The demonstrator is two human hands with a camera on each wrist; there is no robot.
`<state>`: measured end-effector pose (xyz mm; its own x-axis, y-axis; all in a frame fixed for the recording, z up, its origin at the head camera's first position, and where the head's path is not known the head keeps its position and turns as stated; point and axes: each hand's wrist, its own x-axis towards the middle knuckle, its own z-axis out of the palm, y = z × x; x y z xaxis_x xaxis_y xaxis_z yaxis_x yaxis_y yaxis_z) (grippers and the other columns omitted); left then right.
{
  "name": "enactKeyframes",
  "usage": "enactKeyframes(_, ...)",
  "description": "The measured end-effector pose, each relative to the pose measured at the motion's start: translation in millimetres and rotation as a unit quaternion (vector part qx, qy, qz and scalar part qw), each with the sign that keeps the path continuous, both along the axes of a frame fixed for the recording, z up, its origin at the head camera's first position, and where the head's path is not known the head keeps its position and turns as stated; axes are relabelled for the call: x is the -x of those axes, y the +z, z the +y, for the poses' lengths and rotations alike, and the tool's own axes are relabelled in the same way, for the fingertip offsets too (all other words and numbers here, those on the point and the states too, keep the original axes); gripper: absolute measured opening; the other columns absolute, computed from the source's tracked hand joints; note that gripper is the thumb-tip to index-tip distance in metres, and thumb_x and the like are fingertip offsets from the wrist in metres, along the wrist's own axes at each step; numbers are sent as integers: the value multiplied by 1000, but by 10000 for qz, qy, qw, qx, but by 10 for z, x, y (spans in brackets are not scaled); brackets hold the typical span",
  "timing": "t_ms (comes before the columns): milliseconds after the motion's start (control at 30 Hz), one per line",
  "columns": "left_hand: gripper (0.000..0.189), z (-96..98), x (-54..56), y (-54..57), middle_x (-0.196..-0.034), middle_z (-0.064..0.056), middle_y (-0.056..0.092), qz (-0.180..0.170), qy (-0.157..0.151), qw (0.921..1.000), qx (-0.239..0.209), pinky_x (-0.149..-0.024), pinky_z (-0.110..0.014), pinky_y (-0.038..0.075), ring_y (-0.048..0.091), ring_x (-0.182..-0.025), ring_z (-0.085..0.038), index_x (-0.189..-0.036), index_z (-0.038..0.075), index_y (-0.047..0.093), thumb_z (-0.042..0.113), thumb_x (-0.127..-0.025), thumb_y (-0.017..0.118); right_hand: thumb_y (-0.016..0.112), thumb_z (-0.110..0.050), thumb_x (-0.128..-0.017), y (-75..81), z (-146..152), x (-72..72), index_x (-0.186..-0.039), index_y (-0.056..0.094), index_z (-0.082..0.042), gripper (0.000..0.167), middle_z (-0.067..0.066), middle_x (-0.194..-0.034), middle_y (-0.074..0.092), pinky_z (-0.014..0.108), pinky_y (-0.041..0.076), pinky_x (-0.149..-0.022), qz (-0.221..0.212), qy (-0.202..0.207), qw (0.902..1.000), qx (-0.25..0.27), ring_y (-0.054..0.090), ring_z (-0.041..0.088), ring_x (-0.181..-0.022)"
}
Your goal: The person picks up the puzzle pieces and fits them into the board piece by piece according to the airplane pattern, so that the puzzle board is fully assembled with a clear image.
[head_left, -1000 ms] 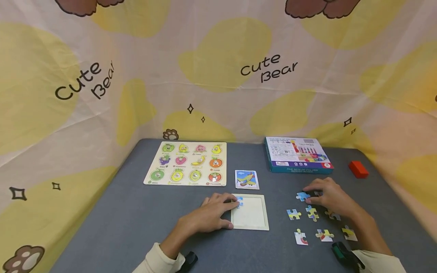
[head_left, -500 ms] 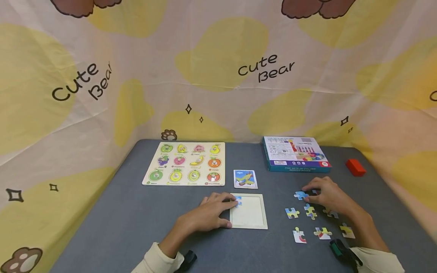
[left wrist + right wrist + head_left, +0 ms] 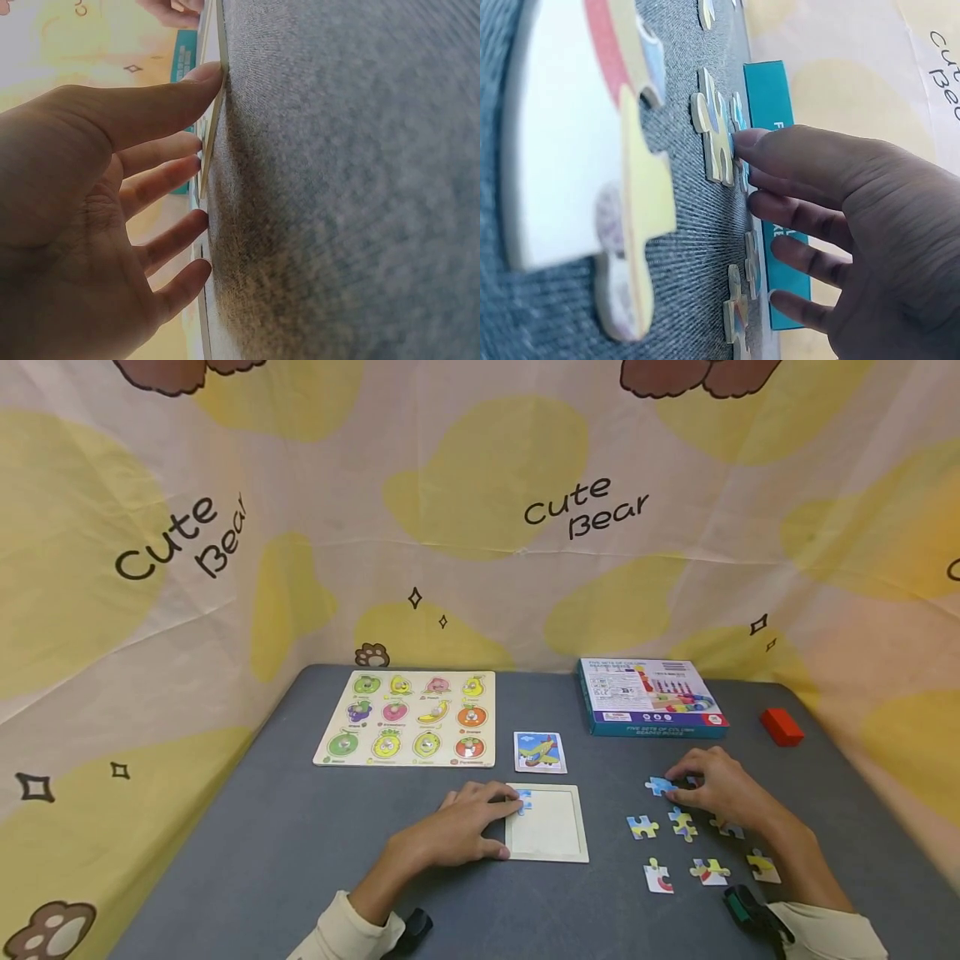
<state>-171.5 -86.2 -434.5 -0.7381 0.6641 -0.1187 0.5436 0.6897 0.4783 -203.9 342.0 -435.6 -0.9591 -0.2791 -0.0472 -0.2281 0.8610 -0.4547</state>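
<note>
My left hand [image 3: 468, 828] rests at the left side of a shallow pale puzzle tray [image 3: 551, 857]. Its thumb touches the near left edge, and its fingertips reach the upper left, by a blue jigsaw piece [image 3: 527, 800] lying in the tray corner. The left wrist view shows these fingers spread and loosely extended. My right hand [image 3: 723, 787] pinches a blue jigsaw piece [image 3: 657, 786] between thumb and index finger, low at the table. Another piece is partly hidden behind that hand. Closer to me lie loose pieces, including a yellow-and-blue one [image 3: 682, 825] and a white-and-red one [image 3: 658, 878].
Behind the tray lies an airplane picture card [image 3: 540, 752]. A fruit puzzle board [image 3: 408, 720] is at the back left. A flat teal-sided box [image 3: 652, 697] and a red block [image 3: 782, 727] stand at the back right. A printed curtain [image 3: 480, 527] borders the table.
The view has shifted slightly. Both hands stay nearly in place; the blue piece at the right fingertips has shifted very slightly away from me.
</note>
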Motion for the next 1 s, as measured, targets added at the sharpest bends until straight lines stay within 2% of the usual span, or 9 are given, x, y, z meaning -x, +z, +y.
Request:
enactKeyframes(267, 68, -18, 2, -10, -159, 3, 46, 39, 7, 10000, 24, -107, -51, 34, 40, -145, -28, -158, 19, 53, 35, -97, 78, 83, -37, -91, -9, -106, 15, -108, 81, -14, 29, 0, -106, 71, 43, 41, -83, 38, 75, 10000, 43, 50, 27, -106)
enactKeyframes(567, 68, -1, -3, -3, -160, 3, 46, 3, 9, 10000, 59, -106, -49, 34, 40, -144, -27, -158, 19, 53, 36, -97, 78, 82, -35, -91, 8, -426, -18, -105, 81, -16, 24, 1, -107, 69, 50, 41, -88, 32, 317, 9994, -111, 49, 27, -109)
enactKeyframes(800, 67, 10, 0, 3, -159, 4, 46, 19, 15, 10000, 61, -106, -49, 34, 39, -145, -27, -158, 19, 53, 35, -97, 78, 84, -40, -89, 33, -746, -53, -101, 82, -20, 24, -3, -105, 68, 52, 40, -90, 426, 729, 9960, -307, 51, 24, -104)
enactKeyframes(1000, 67, 8, -4, 4, -159, 4, 47, 2, 55, 10000, 61, -106, -48, 34, 40, -145, -27, -157, 19, 54, 35, -97, 78, 84, -41, -89, 44, -995, -23, -101, 82, -21, 24, -4, -105, 68, 50, 43, -90, 543, 937, 9933, -410, 52, 22, -105)
